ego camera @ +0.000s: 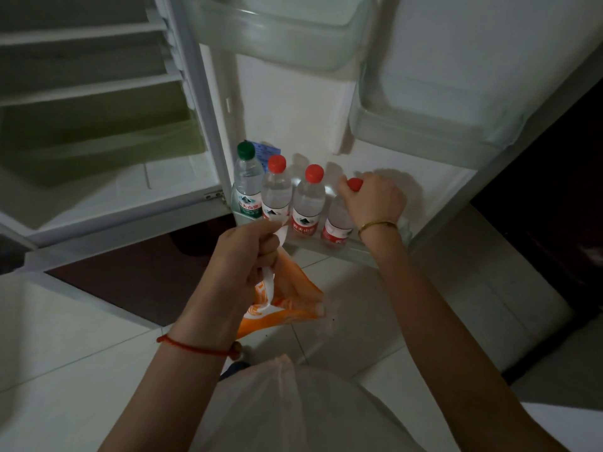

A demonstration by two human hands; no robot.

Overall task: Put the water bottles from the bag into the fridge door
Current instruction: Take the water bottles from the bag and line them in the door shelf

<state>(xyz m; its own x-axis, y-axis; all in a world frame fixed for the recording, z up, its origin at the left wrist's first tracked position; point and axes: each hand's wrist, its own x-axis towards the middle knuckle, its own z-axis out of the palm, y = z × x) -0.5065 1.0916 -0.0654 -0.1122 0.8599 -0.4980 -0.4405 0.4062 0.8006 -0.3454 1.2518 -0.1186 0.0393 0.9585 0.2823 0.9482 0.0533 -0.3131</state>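
The open fridge door's bottom shelf (329, 247) holds a row of upright water bottles. From the left stand a green-capped bottle (248, 182) and two red-capped bottles (276, 190) (308, 200). My right hand (373, 199) grips the neck of a further red-capped bottle (337, 225) at the right end of the row, standing in the shelf. My left hand (248, 256) is closed on the white handles of an orange plastic bag (284, 301), which hangs limp below it over the floor. What the bag holds is hidden.
Two clear door bins (293, 44) (424, 125) jut out above the bottles. The fridge interior (98, 109), with white shelves and a drawer, lies to the left. Pale tile floor (408, 305) spreads below, with a dark strip under the fridge.
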